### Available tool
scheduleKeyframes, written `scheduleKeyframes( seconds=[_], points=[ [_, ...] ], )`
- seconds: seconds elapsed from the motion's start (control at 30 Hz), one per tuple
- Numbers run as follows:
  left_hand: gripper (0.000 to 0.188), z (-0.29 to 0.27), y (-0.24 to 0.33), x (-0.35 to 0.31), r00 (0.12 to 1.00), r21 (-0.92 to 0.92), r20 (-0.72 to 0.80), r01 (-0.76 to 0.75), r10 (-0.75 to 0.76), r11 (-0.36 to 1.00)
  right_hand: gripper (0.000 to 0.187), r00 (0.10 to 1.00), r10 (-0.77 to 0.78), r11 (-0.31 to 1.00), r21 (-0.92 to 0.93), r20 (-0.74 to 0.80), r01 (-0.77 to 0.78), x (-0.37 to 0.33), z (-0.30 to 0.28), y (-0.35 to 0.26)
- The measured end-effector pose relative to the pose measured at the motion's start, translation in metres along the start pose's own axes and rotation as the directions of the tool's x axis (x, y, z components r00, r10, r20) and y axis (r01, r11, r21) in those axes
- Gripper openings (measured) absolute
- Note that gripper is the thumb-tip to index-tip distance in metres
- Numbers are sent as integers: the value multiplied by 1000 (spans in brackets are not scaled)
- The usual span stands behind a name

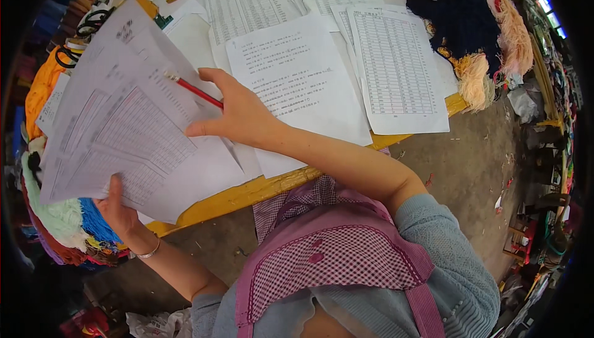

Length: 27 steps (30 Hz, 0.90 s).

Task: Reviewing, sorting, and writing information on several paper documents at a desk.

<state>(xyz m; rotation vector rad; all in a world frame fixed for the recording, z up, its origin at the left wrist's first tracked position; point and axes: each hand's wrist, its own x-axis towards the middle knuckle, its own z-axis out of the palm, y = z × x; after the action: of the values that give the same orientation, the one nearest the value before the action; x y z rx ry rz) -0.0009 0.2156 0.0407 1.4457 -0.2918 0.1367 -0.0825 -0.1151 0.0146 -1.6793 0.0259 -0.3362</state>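
White printed paper sheets [124, 134] are fanning above the left of a yellow-edged table [229, 202], the left hand [116, 214] clamping their near edge while the right hand [238, 108], thumb and forefinger parted, is holding a slim red pencil [199, 93] over their right side.

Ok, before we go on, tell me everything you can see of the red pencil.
The red pencil is slim and straight, with a smooth-looking, slightly shiny red body and a pale end; whether that is an eraser or a tip is too small to tell. It slants from upper left to lower right, its inner end hidden in the right hand, between the spread thumb and index finger. Its pale end shows against the printed sheets; contact with them is unclear.
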Motion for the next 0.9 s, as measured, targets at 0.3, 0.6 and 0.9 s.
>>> scheduleKeyframes(
  seconds=[0.3,0.6,0.9],
  points=[
    [49,0,19,3,979,-224,-69,-201,191,953,74,970,-231,971,48,-77,235,7,5,-33],
    [49,-5,-13,6,994,-229,-74,-89,74,969,21,980,-171,984,67,103,165,-9,17,-23],
    [44,-17,-5,27,988,-7,-136,-81,79,997,23,959,-282,957,71,27,280,-7,9,-39]
  ],
)
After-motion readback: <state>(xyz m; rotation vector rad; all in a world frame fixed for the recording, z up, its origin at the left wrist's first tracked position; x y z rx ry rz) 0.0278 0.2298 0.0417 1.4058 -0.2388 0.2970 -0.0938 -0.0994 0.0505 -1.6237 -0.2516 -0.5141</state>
